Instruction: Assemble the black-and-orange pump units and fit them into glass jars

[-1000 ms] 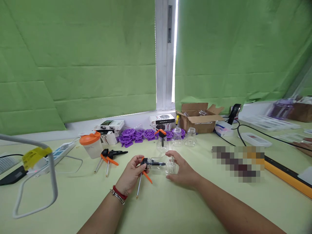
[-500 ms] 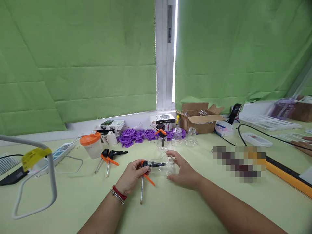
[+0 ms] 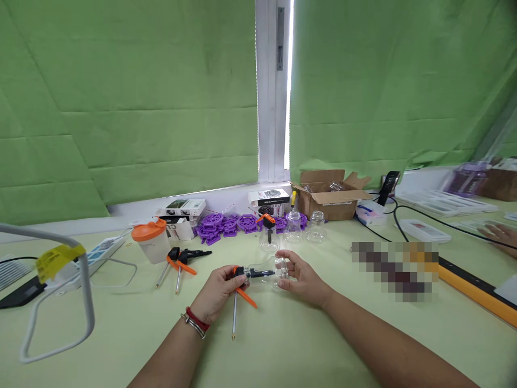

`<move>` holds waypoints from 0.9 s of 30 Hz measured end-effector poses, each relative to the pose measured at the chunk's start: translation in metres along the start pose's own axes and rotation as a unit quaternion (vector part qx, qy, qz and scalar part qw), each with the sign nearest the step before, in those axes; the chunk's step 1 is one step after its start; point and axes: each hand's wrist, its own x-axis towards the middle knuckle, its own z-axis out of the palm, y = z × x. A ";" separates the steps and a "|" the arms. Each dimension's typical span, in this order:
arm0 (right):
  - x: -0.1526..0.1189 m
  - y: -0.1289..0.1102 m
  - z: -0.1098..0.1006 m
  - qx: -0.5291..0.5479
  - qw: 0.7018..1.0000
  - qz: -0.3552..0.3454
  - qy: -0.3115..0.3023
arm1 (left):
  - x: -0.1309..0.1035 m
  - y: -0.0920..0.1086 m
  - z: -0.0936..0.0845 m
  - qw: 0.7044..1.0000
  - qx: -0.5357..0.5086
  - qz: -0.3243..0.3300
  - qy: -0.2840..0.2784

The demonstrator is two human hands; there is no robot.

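My left hand (image 3: 220, 288) is closed round a black cap (image 3: 239, 272) that has an orange strip (image 3: 246, 297) and a thin metal tube (image 3: 234, 318) pointing down toward me. The cap sits at the neck of a clear bottle (image 3: 262, 265) lying sideways, with a black stem inside it. My right hand (image 3: 302, 281) grips the wide end of that bottle, thumb below and fingers above. Left of my hands, a black-and-orange cap piece (image 3: 181, 256) with metal tubes lies on the table.
Behind stand a clear bottle with a black-orange top (image 3: 269, 237), two clear bottles (image 3: 317, 229), purple discs (image 3: 212, 226) and a cardboard box (image 3: 331, 205). An orange-lidded cup (image 3: 151, 242) and grey metal frame (image 3: 86, 291) are left. A person's hand (image 3: 501, 234) shows far right.
The fingers of my right hand have shifted slightly on the wide end of the bottle, the thumb moving up a little. My left hand keeps its hold on the black cap.
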 end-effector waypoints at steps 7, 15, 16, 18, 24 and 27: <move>0.003 0.004 0.002 0.022 1.000 0.003 0.006 | -0.001 0.002 0.002 1.000 0.008 0.003 -0.001; 0.005 0.008 0.001 0.009 0.999 0.042 0.020 | 0.002 -0.004 0.000 1.000 0.018 0.018 -0.018; 0.005 0.009 0.001 0.014 0.999 0.047 0.021 | 0.002 -0.004 0.000 0.999 0.022 0.022 -0.021; 0.006 0.010 0.001 0.022 0.998 0.055 0.019 | 0.001 -0.003 0.000 0.999 0.031 0.029 -0.028; 0.005 0.000 0.002 0.031 0.996 0.073 0.033 | -0.003 0.002 0.005 0.997 0.055 0.040 -0.031; 0.004 -0.004 0.003 0.034 0.996 0.081 0.030 | -0.004 0.005 0.008 0.997 0.061 0.039 -0.032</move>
